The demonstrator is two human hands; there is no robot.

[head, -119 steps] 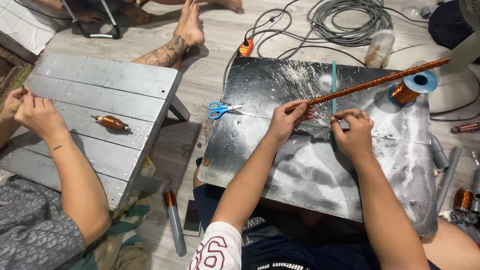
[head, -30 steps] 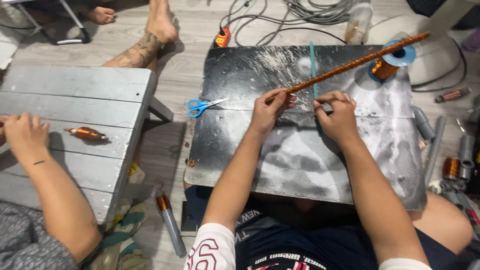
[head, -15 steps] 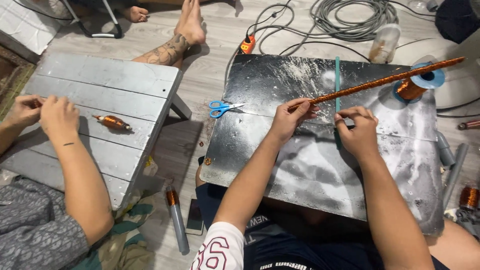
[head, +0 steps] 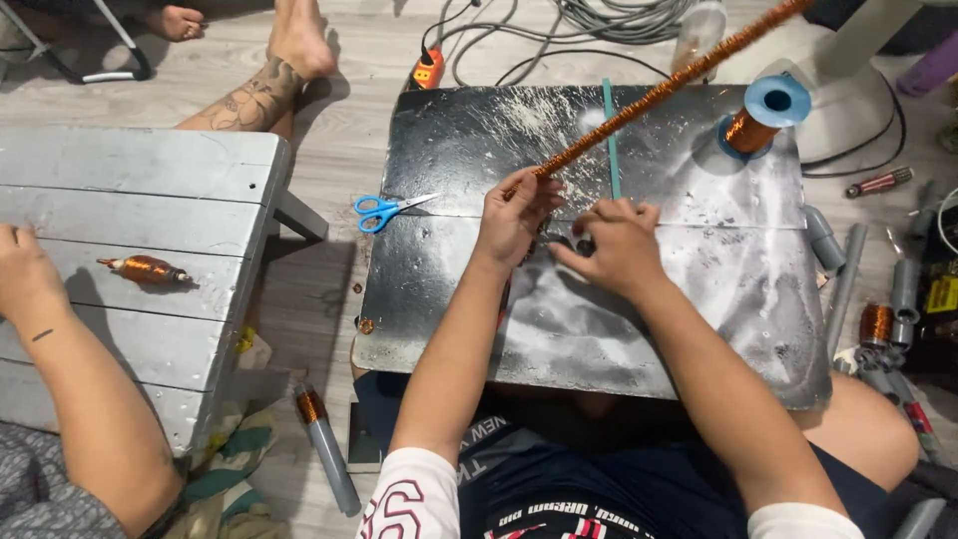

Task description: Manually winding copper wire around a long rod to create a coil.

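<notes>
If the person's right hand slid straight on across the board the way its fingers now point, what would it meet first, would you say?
The right hand points up-left toward the left hand, which holds the copper-wound rod. It would probably meet the left hand's fingers first; a small dark part lies between them, hard to make out.

my left hand (head: 514, 220) and right hand (head: 611, 245) are bare, no rings, no watch, no gloves, and both forearms are uncovered up to the short sleeves. at 7 o'clock in my view the left sleeve (head: 414, 494) is white with red outlined numerals on it. at 5 o'clock the right sleeve (head: 798, 521) shows only a plain white edge. between them my dark navy shirt (head: 599, 489) carries white block lettering across the front.
</notes>
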